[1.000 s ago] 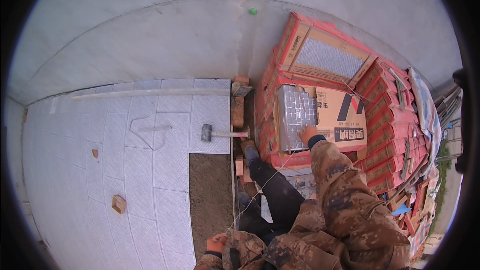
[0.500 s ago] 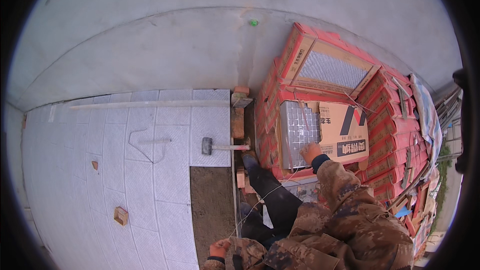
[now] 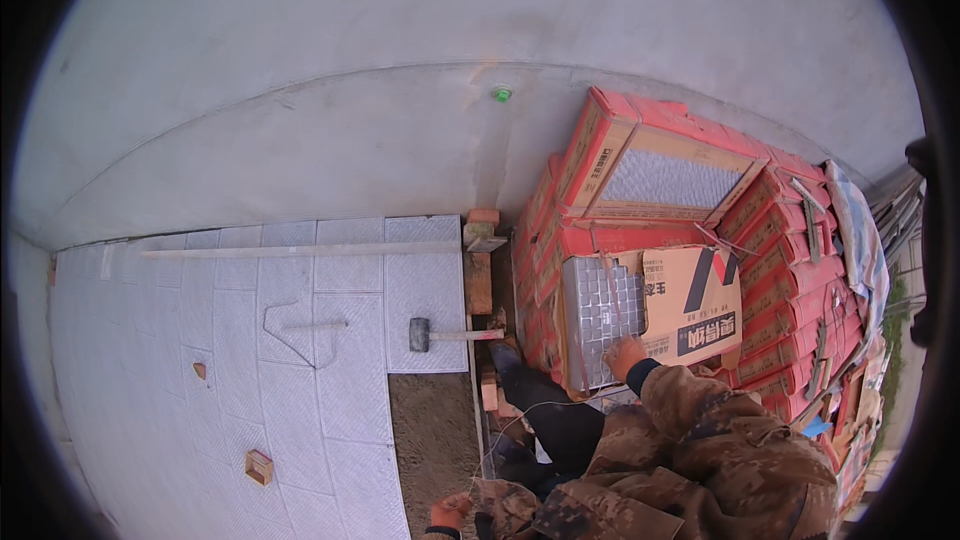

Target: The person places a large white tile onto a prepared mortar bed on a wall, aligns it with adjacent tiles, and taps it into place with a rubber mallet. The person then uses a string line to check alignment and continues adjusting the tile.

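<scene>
My right hand (image 3: 626, 358) is closed, fingers curled down at the grey gridded face of a tile (image 3: 598, 305) in an opened carton. What its fingers grip is hidden. Cardboard (image 3: 690, 305) still covers the carton's right part. My left hand (image 3: 452, 511) is low at the bottom edge, fingers closed around a thin pale cord (image 3: 530, 405). The cord loops up past my legs toward the carton, and its far end is hard to follow near my right hand.
Red tile cartons (image 3: 790, 310) are stacked behind and right. Pale paving tiles (image 3: 290, 390) cover the left floor, beside bare mortar (image 3: 435, 430). A rubber mallet (image 3: 420, 334), a long straightedge (image 3: 300, 251), a small box (image 3: 259, 467) and bricks (image 3: 479, 285) lie around. A wall (image 3: 330, 140) stands behind.
The view has tilted up, so the scene sits lower. The cord hangs slacker between my hands. My right hand stays at the carton and my left hand stays low.
</scene>
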`<state>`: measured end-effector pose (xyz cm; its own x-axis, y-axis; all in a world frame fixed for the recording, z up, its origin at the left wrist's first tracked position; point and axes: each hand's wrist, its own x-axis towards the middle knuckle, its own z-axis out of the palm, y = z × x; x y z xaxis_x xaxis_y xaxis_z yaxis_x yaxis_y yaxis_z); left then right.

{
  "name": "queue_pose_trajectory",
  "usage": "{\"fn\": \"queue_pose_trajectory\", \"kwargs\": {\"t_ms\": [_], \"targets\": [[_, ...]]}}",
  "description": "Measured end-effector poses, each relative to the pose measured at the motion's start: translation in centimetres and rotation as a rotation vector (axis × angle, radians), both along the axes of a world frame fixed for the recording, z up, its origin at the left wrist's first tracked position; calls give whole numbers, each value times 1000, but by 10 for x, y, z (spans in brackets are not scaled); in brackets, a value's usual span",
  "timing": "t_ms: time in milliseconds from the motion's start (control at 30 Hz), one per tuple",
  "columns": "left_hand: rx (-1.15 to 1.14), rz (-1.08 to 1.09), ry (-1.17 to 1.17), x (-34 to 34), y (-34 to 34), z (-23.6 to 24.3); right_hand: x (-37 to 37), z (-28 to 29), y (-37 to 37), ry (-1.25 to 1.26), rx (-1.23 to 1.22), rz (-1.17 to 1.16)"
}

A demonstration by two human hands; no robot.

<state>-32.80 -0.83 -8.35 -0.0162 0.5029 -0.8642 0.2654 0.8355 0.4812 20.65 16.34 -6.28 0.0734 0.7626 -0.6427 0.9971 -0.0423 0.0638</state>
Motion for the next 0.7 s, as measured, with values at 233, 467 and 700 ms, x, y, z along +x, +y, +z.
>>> {"fn": "queue_pose_trajectory", "kwargs": {"t_ms": [233,467,700], "targets": [[-134,73,-66,7,9,26,3,-9,-6,30,49,-78],[22,176,-172,17,14,22,14,-19,-9,136,233,-187],[120,112,-85,-20,-35,41,6,-14,-9,384,460,-617]]}}
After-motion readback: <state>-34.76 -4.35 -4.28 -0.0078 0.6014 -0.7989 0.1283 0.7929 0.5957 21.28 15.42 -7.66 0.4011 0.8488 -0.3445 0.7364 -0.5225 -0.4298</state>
